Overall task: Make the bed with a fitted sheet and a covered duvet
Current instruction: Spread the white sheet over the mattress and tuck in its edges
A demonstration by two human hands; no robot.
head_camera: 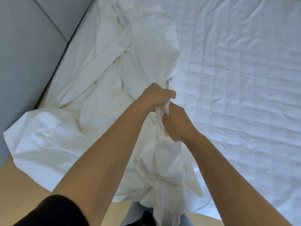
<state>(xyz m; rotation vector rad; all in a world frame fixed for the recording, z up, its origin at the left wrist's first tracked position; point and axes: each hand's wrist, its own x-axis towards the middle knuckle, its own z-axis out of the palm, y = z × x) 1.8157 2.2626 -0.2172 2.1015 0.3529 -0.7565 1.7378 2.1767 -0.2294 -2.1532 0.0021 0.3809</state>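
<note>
A crumpled white sheet (104, 82) lies bunched over the left part of the bed and hangs off its near edge. The mattress (236, 82) to the right shows a white quilted cover. My left hand (156, 97) grips a gathered bunch of the sheet from above. Just below it, my right hand (177, 121) pinches the same bunch, fingers curled into the fabric. Both hands meet above the bed's near side, and cloth drapes down from them toward my legs.
A grey padded headboard (29, 51) runs along the left. Light wooden floor (24, 181) shows at the bottom left and bottom right. My legs and a dark foot (143, 217) stand against the bed's edge.
</note>
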